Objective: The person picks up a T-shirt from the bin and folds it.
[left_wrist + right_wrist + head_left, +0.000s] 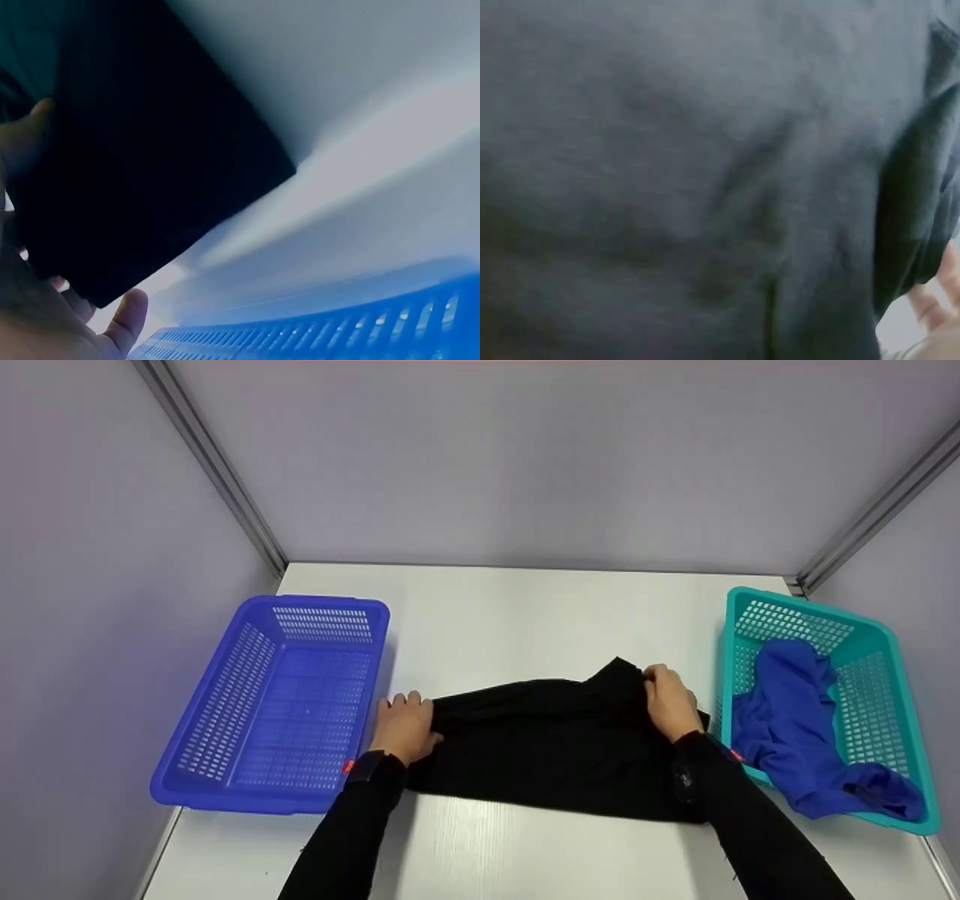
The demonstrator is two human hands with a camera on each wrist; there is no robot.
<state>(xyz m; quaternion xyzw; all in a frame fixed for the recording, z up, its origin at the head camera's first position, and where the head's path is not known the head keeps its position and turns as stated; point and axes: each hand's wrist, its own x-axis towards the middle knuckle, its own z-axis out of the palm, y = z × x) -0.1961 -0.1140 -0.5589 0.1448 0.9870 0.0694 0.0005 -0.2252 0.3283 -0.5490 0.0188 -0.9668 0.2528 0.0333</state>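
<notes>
Garment [555, 750], black, frame centre on tabletop [525, 607]: mid-fold. Left hand [403, 726] grasps one end, right hand [670, 701] pinches the other. Next: probably bring ends together.

garment [555, 750] between baskets [277, 705], on table [525, 607]

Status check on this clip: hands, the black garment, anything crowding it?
Left hand grips black garment at its left edge; right hand pinches the raised right fold. Garment mostly flat on table. Baskets flank it, nothing on top.
</notes>
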